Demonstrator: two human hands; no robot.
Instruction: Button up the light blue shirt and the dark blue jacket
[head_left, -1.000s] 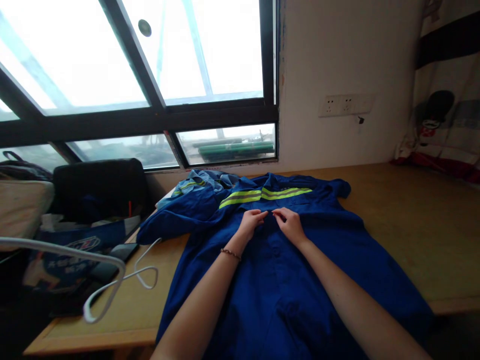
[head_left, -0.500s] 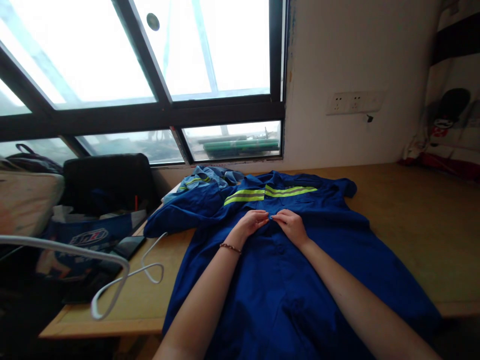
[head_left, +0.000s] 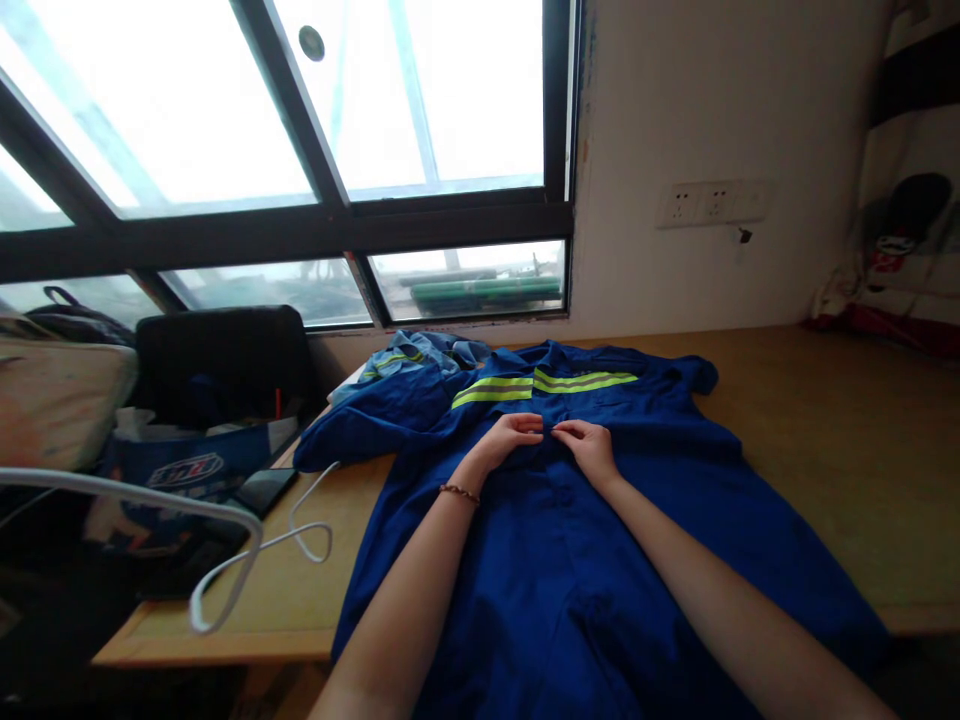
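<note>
A dark blue work jacket (head_left: pixel 660 480) with yellow-and-grey reflective stripes across the chest lies spread out, front side up. Just below the stripes, my right hand (head_left: pixel 589 447) pinches the edge of its front opening between thumb and fingers. Facing it, my left hand (head_left: pixel 510 440) hovers at the same opening, fingers stretched out and thumb a little apart from them. A narrow gap separates the two hands. Whether a button lies under the right fingertips is too small to tell. A beaded bracelet (head_left: pixel 460 493) circles my left wrist.
The wooden table (head_left: pixel 847 470) carries the jacket. A light blue garment (head_left: pixel 412 352) with a similar stripe lies crumpled behind the left sleeve. A white hanger (head_left: pixel 255 540) juts in at the left. Beyond the table's left edge stand a blue bag (head_left: pixel 202 465) and a black chair (head_left: pixel 225 350).
My left fingers have opened and drawn slightly away from the front opening, where both hands were pinching together. The right hand keeps its pinch. The view has shifted slightly.
</note>
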